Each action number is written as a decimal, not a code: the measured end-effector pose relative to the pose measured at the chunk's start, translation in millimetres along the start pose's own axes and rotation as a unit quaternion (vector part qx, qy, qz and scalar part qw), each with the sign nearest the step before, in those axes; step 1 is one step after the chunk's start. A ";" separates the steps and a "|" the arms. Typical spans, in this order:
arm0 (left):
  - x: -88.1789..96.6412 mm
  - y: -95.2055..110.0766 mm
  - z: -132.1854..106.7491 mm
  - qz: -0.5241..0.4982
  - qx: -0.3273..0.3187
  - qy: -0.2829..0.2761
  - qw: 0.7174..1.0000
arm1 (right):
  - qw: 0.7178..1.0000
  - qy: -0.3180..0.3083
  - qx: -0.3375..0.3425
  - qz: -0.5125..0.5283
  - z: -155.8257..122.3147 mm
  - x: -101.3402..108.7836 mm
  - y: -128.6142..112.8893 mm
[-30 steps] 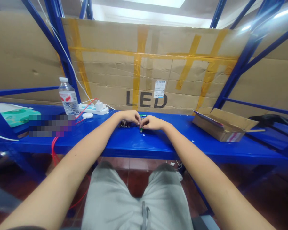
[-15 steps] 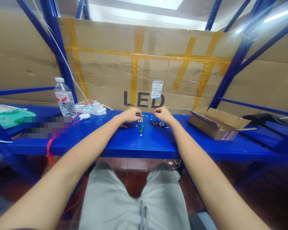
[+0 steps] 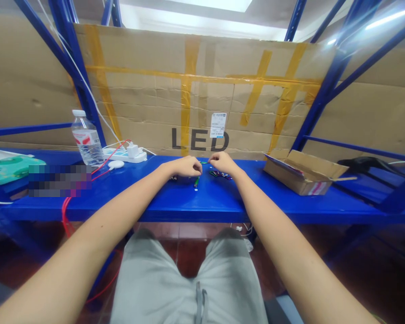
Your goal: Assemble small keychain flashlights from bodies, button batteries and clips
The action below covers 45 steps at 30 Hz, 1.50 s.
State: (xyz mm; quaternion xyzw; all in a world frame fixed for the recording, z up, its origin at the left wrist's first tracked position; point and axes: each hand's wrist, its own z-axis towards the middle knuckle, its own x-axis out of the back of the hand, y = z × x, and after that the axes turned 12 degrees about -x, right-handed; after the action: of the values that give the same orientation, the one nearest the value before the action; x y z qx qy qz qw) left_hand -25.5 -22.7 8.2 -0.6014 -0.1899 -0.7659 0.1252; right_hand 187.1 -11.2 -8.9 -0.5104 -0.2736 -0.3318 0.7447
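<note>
My left hand is low over the blue tabletop, its fingers curled into a pinch; whatever they grip is too small or hidden. Just below its fingertips lies a small green cylinder, partly covered by the hand. My right hand is to the right, thumb and fingers drawn together, with any held thing hidden. Beneath it rests a row of coloured carabiners. A green piece lies between the two hands. Some small shiny pieces show under my left wrist.
On the blue table, an open cardboard box stands right. At left are a water bottle, a white power strip, red cables and a green packet. A large cardboard sheet closes the back.
My left hand has shifted slightly right and nearer to me, now covering the rows of small silvery pieces. My right hand stays pinched near the carabiners. The view has moved slightly.
</note>
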 end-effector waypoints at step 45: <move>-20.4 -18.4 3.9 0.095 0.047 -0.006 0.994 | 0.958 -0.091 -0.062 0.263 5.8 -4.6 -3.6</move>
State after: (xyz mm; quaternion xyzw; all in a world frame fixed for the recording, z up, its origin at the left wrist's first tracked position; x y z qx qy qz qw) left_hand -24.8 -5.2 -13.3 -0.6152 -0.1683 -0.7368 0.2244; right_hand 181.0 -5.8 -8.4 -0.6375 -0.1748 -0.0924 0.7446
